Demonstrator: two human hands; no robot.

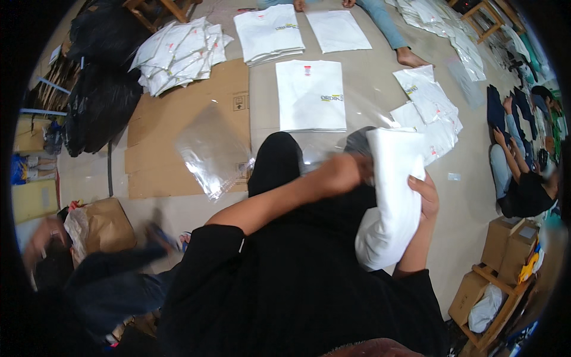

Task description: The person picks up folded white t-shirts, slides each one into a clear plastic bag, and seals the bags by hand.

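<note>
A folded white T-shirt stands on edge in front of my chest, its lower part bulging toward me. My right hand grips its right side, the thumb pressed on the cloth. My left hand is smeared by motion close to the shirt's left edge; its fingers cannot be made out. Clear plastic shows beyond my left hand, over my knees. Farther ahead on the floor lies a neatly folded white T-shirt with a red neck label and a small chest print.
A clear plastic bag rests on a flat cardboard sheet. Bagged shirts lie in piles at left and right. A co-worker sits ahead by a folded shirt stack. Another person is blurred at left.
</note>
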